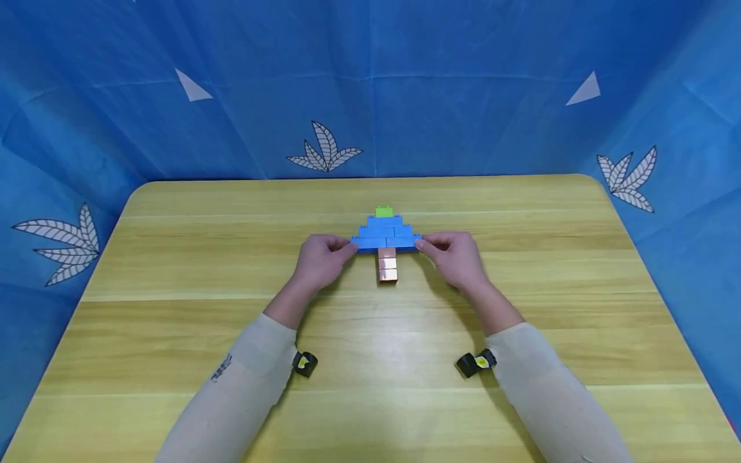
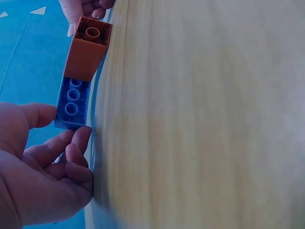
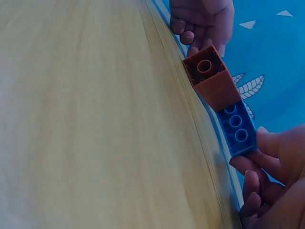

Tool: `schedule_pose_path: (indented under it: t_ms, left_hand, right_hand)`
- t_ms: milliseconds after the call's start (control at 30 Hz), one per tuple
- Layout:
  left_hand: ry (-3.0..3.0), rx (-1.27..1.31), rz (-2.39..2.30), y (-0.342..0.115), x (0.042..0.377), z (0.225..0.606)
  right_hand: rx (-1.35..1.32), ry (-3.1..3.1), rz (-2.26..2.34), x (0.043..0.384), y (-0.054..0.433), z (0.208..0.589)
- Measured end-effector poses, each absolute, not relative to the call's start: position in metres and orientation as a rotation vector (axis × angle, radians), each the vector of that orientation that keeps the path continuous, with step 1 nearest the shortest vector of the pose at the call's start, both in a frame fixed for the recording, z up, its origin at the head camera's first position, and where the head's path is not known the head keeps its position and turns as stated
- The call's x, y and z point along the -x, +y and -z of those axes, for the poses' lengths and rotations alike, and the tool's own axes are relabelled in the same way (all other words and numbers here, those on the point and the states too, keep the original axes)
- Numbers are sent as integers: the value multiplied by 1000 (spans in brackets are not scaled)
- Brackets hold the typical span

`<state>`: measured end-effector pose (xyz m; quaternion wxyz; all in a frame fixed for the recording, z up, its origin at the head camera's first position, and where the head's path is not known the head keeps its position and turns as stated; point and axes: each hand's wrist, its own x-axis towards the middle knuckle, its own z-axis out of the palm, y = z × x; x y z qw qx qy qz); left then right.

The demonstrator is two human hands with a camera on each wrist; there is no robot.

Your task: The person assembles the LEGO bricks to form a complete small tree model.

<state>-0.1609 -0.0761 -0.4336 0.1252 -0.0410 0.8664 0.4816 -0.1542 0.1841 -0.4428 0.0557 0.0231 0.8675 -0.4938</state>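
A tree-shaped build of toy building bricks is held between both hands. Its stepped blue brick tiers (image 1: 382, 231) carry a green brick (image 1: 384, 211) on top, and a brown brick trunk (image 1: 388, 265) extends below them toward the person. My left hand (image 1: 325, 260) pinches the left end of the widest blue row between thumb and fingers. At the opposite end my right hand (image 1: 454, 257) pinches the same row. Both wrist views show the hollow underside of the trunk (image 2: 86, 59) and of the blue row (image 3: 237, 128); the upper tiers are hidden there.
A wood-grain table (image 1: 370, 360) lies under the hands. Blue cloth (image 1: 463, 96) printed with white leaves and triangles hangs behind it and at both sides. Black wrist cameras (image 1: 305, 364) are strapped at the sleeve ends.
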Motion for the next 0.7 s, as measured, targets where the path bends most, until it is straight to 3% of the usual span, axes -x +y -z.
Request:
schedule_pose_path:
  t_ms: [700]
  left_hand:
    - [2629,39,-1276,-79,159,432]
  right_hand:
    - [3,2736,1356,148,186,446]
